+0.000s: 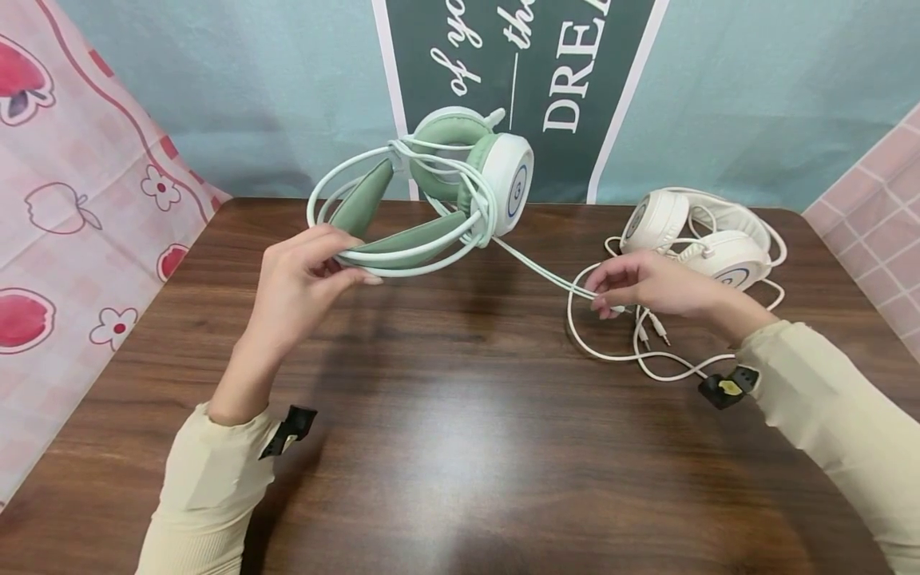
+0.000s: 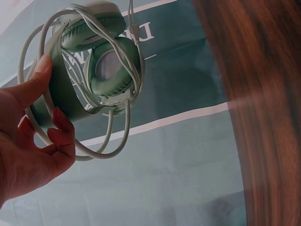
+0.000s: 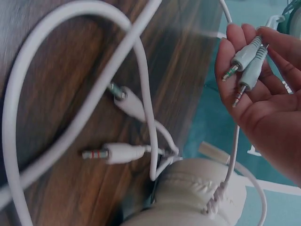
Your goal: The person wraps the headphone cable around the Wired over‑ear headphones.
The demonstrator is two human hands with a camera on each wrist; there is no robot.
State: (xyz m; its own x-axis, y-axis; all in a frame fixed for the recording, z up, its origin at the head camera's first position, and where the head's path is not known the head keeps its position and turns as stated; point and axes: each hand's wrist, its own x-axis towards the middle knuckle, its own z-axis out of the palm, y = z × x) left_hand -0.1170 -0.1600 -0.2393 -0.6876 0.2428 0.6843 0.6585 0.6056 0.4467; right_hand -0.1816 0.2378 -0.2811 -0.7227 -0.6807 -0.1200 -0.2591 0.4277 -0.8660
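Head view with both wrist views: two hands and two headsets above and on a dark wood-grained counter point(image 1: 446, 479). The left hand point(image 1: 305, 275) grasps the green-and-white headphones point(image 1: 413, 242) by the headband, thumb and fingers closed on its thin white hoops and green padding; the headset is raised above the counter, its ear cups pointing away from the wrist. Loops of its pale cable point(image 1: 539, 270) are bundled about the ear cups, and a doubled length slants down to the right hand point(image 1: 643, 283). This hand pinches the cable near its end; in the right wrist view, two pale plugs point(image 3: 254, 70) with metal tips lie over the palm and fingers. Just beyond the right hand, the white headphones point(image 1: 719, 249) rest on the counter near its far right corner, their thicker white cord point(image 3: 87, 109) looping on the wood and two white plugs point(image 3: 124, 153) lying loose beside it. Behind hangs a pale blue cloth point(image 1: 273, 104) bearing a dark panel point(image 1: 496, 88) with white lettering; a fruit-and-flower printed cloth point(image 1: 72, 152) borders the left, a pink tile pattern point(image 1: 884, 216) the right. A small black device point(image 1: 289, 431) sits at the cuff of each cream sleeve point(image 1: 204, 487)
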